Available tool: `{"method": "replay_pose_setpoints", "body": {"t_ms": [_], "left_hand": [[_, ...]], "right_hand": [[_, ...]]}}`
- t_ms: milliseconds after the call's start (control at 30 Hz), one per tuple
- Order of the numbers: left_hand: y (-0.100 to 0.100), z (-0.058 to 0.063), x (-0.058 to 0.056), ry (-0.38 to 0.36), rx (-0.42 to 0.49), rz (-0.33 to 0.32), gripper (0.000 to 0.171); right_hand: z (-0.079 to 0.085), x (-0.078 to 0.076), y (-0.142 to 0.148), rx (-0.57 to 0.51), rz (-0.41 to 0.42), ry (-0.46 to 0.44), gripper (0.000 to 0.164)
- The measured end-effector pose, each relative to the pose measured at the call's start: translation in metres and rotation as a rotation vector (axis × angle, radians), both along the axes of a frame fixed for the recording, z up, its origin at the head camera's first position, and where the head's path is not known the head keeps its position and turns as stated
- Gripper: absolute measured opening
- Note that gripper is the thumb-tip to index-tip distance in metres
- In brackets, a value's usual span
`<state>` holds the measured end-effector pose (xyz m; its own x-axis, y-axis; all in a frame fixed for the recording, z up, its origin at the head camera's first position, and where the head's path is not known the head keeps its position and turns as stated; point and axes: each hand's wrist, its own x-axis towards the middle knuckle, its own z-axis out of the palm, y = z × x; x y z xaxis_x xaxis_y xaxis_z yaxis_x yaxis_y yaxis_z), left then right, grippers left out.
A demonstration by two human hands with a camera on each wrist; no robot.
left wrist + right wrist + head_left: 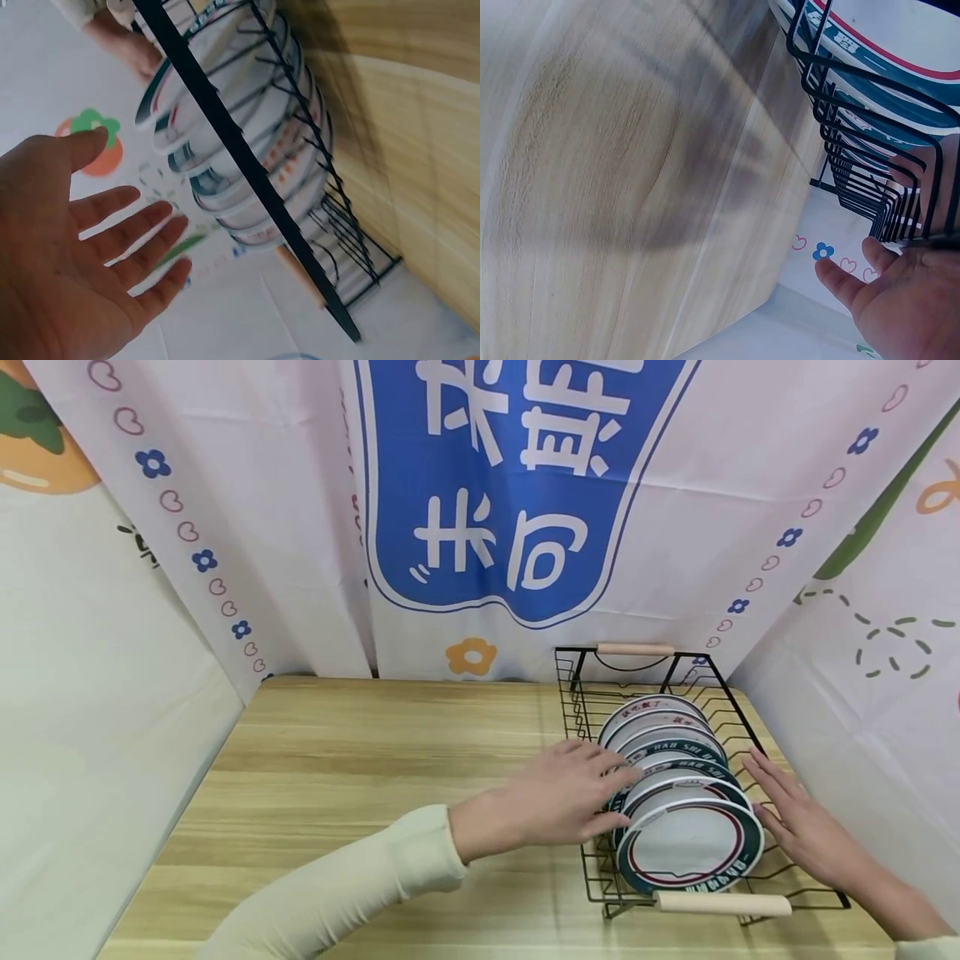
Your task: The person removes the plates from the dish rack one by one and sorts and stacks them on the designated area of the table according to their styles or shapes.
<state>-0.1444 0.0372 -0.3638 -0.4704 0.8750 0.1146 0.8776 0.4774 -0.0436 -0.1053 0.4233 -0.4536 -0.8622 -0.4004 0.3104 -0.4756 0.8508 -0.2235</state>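
Observation:
Several round plates [684, 843] stand on edge in a row in a black wire dish rack [585, 868]. The front plates have green rims with a red ring; farther back the rims are pale with red lettering. My left hand [562, 793] is at the plates' left side, fingers spread and relaxed. The left wrist view shows its palm [82, 255] holding nothing, apart from the plates. On the other side my right hand [806, 831] lies along the rack's right edge, fingers extended. In the right wrist view this hand [907, 300] is beside the wires; whether it touches them I cannot tell.
The rack has pale wooden handles at its front [723, 904] and back [636, 649]. It stands on the right part of a wooden table [360, 777]. Printed white cloth [300, 527] hangs behind the table and along both sides.

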Motion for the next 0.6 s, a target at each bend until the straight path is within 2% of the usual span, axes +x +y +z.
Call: {"method": "replay_pose_setpoints", "body": {"t_ms": [100, 200, 300, 600], "left_hand": [[0.016, 0.002, 0.003, 0.020, 0.032, -0.061, 0.052], [0.030, 0.003, 0.005, 0.002, 0.046, -0.081, 0.042], [0.042, 0.002, 0.007, -0.042, 0.030, -0.062, 0.034], [0.069, -0.002, 0.010, -0.149, 0.038, 0.029, 0.023]], "right_hand": [[0.000, 0.001, 0.000, -0.007, 0.002, 0.003, 0.065], [-0.001, 0.001, -0.001, -0.014, 0.006, 0.011, 0.065], [-0.002, 0.001, -0.001, -0.021, 0.009, 0.017, 0.065], [-0.002, 0.000, -0.001, -0.028, 0.009, 0.027, 0.067]]}}
